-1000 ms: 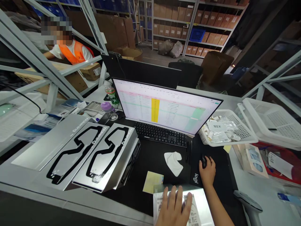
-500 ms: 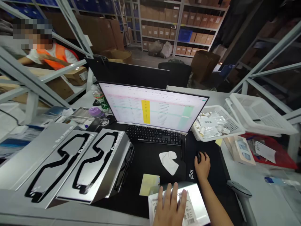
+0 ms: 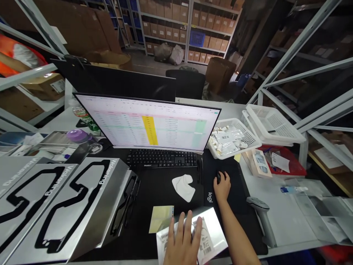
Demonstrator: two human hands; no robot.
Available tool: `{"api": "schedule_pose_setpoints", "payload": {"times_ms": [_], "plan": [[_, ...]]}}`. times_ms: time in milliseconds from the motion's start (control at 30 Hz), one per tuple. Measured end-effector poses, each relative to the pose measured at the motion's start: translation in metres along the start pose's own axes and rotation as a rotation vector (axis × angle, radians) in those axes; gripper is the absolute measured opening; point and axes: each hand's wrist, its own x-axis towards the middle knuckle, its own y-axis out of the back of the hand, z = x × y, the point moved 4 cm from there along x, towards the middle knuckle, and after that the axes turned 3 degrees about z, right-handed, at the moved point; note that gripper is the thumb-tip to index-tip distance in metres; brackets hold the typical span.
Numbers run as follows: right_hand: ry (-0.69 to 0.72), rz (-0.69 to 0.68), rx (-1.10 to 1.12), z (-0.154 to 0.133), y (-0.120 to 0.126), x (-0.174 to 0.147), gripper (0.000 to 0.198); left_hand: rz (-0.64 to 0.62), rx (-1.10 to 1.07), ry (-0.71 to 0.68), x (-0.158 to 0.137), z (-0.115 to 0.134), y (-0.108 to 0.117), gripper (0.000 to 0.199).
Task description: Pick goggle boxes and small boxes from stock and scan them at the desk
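Observation:
My left hand lies on a silver-white box at the front edge, its fingers spread over the printed label. The palm's underside is hidden. My right hand is wrapped over a black computer mouse on the dark desk mat. Beyond the box lie a yellow sticky-note pad and a white paper-like piece. A black keyboard sits below the lit monitor, which displays a spreadsheet with a yellow column.
Large silver boxes with black outlines stand at the left. A white basket of small packets sits right of the monitor. A barcode scanner rests near my right forearm. Further right are a red tray and a blue-capped bottle.
My view has turned rightward, so the desk items appear further left. The co-worker in an orange vest is now mostly out of frame. Both hands keep their places on the box and mouse.

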Motion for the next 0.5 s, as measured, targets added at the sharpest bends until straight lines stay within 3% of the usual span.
{"api": "schedule_pose_setpoints", "payload": {"times_ms": [300, 500], "plan": [[0.0, -0.004, -0.003, -0.001, 0.001, 0.0, 0.05, -0.023, 0.014, 0.002, -0.001, 0.001, 0.0, 0.07], [0.006, 0.012, -0.003, 0.001, 0.001, -0.001, 0.053, 0.115, 0.032, 0.029, -0.012, -0.003, 0.004, 0.05]]}}
